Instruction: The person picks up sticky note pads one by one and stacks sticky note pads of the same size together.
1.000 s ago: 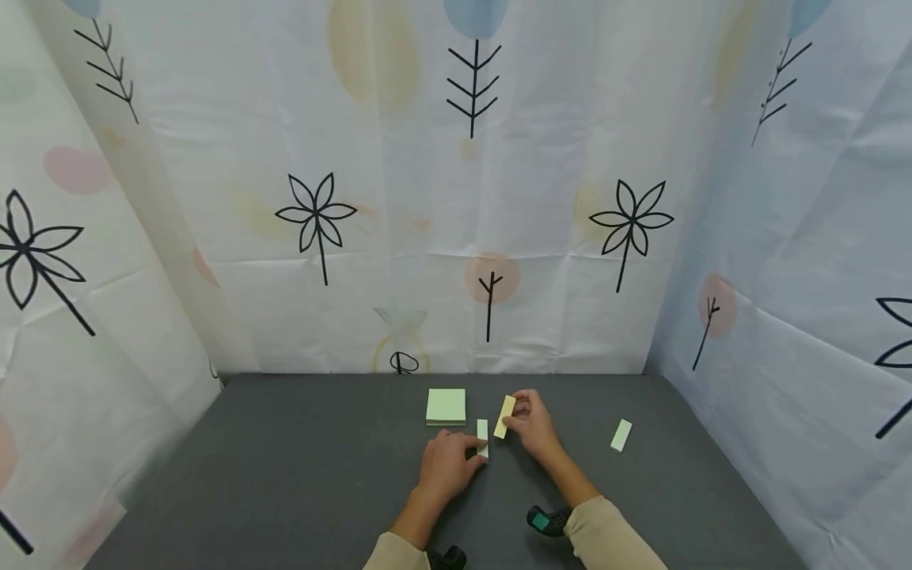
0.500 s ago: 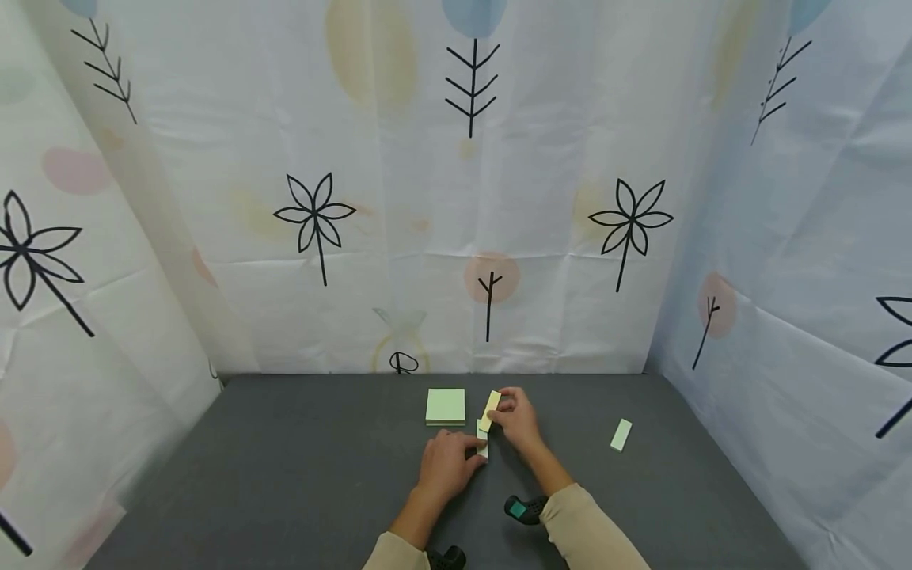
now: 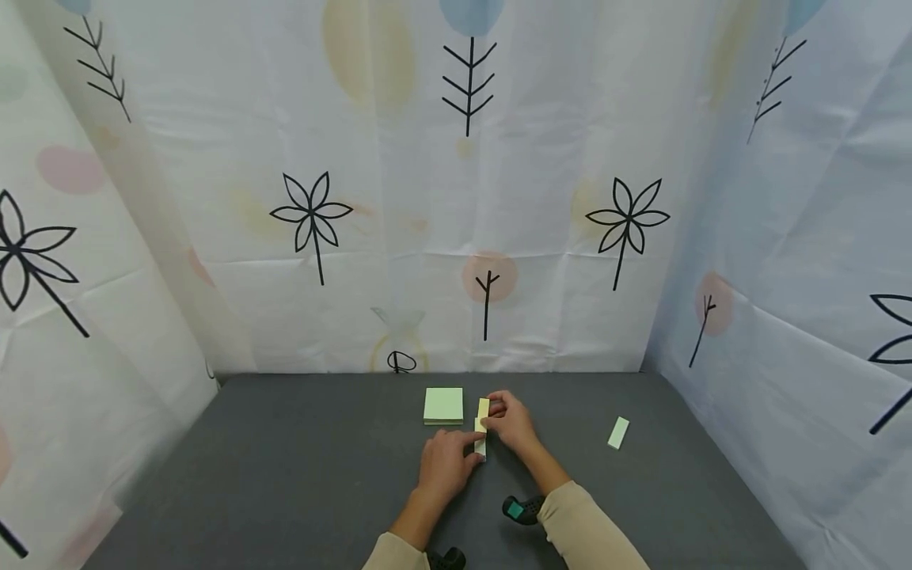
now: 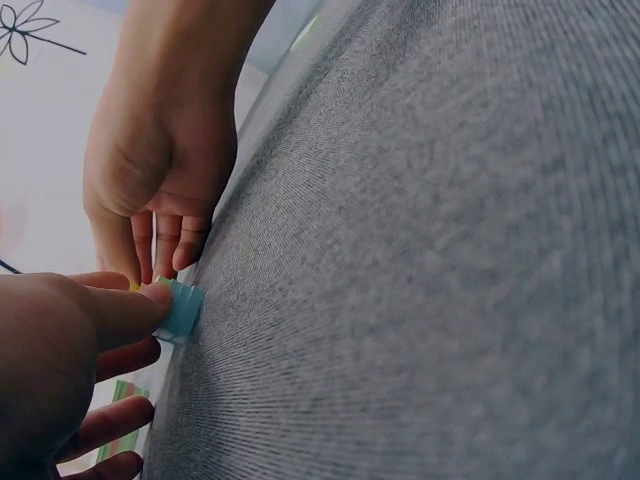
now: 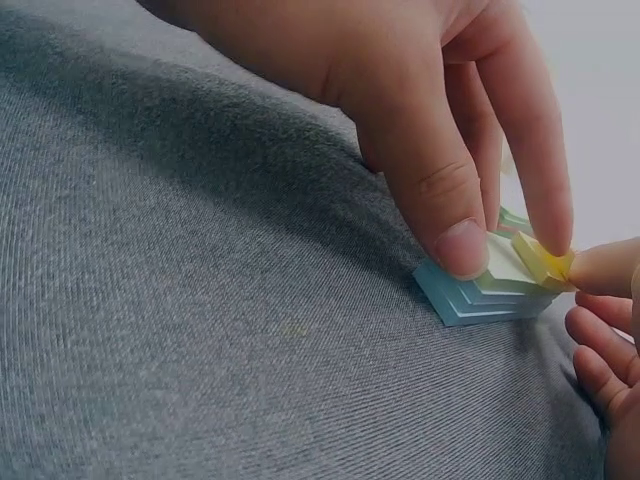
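A small stack of narrow sticky-note pads (image 3: 480,453) stands on the grey cloth. Its lower layers look blue in the right wrist view, with a pale top. My left hand (image 3: 443,465) pinches the stack, thumb at the near end and index finger further along. A narrow yellow sticky-note pad (image 3: 484,407) lies lengthwise over the stack, its far part reaching past it. My right hand (image 3: 514,426) pinches this pad from the right. Between the fingers of both hands, much of the stack is hidden. Left of the far end sits a square sticky-note stack (image 3: 443,405), green on top.
Another narrow pale green pad (image 3: 618,433) lies to the right on the grey tabletop (image 3: 299,475). Printed cloth (image 3: 399,158) encloses the table at the back and both sides. Black wrist devices (image 3: 522,511) sit close over the cloth.
My right hand has brought the yellow pad leftward from beside the stack to over it. The pad has turned from slanted to in line with the stack. My left hand has stayed in place.
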Demonstrator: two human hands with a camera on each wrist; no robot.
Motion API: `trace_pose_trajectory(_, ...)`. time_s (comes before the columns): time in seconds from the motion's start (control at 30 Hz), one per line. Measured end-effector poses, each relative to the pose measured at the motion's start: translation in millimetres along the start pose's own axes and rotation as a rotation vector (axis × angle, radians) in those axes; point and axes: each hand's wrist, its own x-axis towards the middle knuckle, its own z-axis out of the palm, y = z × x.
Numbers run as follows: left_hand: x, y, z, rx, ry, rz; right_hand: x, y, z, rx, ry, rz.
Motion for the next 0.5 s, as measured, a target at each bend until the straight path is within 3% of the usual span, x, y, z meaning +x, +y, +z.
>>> trace_pose_trajectory(0.5, -3.4, 2.3, 1.6, -0.035, 0.081, 0.001, -1.5, 0.4, -4.3, -0.054, -0.061, -0.02)
